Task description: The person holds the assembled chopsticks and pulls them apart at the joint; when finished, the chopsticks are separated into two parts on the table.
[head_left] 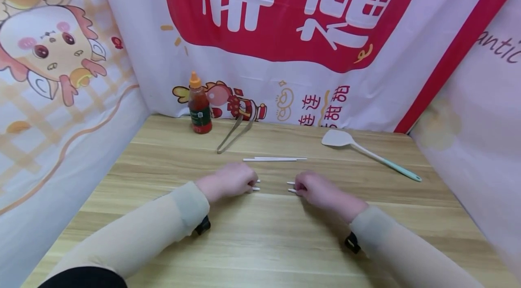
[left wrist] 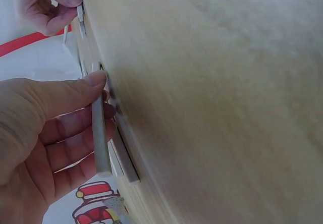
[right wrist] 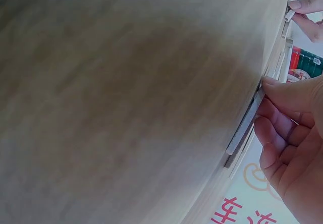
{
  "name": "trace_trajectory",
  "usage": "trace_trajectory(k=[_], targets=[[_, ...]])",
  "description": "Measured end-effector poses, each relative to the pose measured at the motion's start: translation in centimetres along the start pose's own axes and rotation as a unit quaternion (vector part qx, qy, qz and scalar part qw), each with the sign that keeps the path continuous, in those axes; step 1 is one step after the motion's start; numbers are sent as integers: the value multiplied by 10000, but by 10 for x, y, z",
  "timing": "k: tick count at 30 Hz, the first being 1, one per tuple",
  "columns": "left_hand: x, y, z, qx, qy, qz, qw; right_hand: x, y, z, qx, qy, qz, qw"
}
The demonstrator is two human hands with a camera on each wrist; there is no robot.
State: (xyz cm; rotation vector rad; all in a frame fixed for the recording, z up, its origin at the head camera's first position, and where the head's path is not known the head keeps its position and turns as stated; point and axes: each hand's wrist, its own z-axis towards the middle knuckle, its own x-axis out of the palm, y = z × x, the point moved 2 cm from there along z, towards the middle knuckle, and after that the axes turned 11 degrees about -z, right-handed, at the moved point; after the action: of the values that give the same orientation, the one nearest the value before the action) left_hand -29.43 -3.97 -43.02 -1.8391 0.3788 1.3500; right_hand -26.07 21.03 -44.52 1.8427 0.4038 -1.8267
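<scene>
My left hand [head_left: 234,178] is low over the wooden table, thumb and fingertips pinching a slim white chopstick [left wrist: 102,138]. A second white stick [left wrist: 123,156] lies behind it, close by the fingers. Facing it, my right hand [head_left: 315,187] likewise pinches a slim white chopstick [right wrist: 246,125] just above the tabletop, with another stick [right wrist: 231,159] close beneath. In the head view, two pale tips poke out from each hand towards the other; the hands cover the rest. Just beyond them, a pair of white chopsticks [head_left: 274,159] lies side by side.
Metal tongs [head_left: 229,136] lean against the back curtain [head_left: 285,75]. Left of them stands a red sauce bottle [head_left: 200,109] with an orange cap. At the right rear lies a spatula [head_left: 370,152] with a white head and green handle. Printed cloth walls border the wooden table [head_left: 260,243].
</scene>
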Motion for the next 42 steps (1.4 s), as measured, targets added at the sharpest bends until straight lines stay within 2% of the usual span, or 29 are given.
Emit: trace_trajectory(k=[5, 16, 19, 22, 26, 30, 33, 35, 38, 42], targets=[[0, 0, 2, 36, -59, -50, 10000, -2, -1, 2, -7, 38, -147, 9999], [-2, 2, 5, 102, -170, -200, 9996, -7, -2, 3, -253, -247, -187, 9992], [-5, 5, 7, 84, -181, -438, 9988, -11, -3, 5, -173, -191, 5, 9997], [-14, 8, 12, -95, -252, -622, 9977, -20, -8, 14, -109, -292, 346, 9989], [-35, 14, 26, -444, -446, -695, 9956, -38, -18, 34, 106, -622, 725, 9954], [-51, 21, 47, -641, -543, -698, 9940, -52, -26, 58, 513, -588, 705, 9945], [-51, 26, 61, -861, -499, -657, 9929, -51, -30, 74, 606, -384, 587, 9957], [-47, 27, 68, -872, -462, -563, 9935, -45, -33, 82, 610, -229, 603, 9961], [-41, 27, 78, -717, -455, -304, 9959, -35, -34, 90, 667, -29, 653, 9956], [-34, 26, 87, -592, -461, -231, 9969, -23, -34, 98, 773, 202, 808, 9935]])
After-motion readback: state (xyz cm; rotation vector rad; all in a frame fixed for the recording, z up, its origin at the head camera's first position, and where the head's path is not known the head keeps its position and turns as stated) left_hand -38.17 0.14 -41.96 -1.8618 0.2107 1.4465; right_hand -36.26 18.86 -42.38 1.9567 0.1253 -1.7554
